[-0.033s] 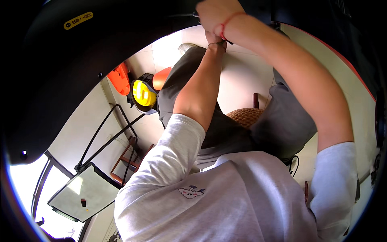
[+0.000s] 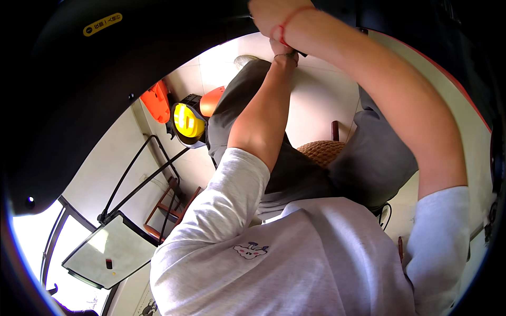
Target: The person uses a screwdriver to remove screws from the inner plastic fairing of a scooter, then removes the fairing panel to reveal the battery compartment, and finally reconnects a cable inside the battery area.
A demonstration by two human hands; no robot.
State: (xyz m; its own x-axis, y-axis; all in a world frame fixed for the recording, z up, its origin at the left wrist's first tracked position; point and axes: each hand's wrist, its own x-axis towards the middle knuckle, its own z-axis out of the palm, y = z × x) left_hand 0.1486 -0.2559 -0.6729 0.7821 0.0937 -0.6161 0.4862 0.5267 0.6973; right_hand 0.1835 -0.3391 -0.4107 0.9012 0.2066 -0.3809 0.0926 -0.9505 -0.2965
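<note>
Crossing in view beside the lower edge of one black panel (image 2: pixel 74 105), two bare hands show at the top: the right hand (image 2: pixel 270 16), with one red bracelet (image 2: pixel 283 26) at its wrist, partly covers the left hand (image 2: pixel 279 48). Their fingers are hidden, so I cannot tell whether either is apart or clamped on anything. The panel spans the upper left and carries one yellow label (image 2: pixel 103 25). Below it, one yellow rounded object (image 2: pixel 188 121) sits between two orange ones (image 2: pixel 155 102).
</note>
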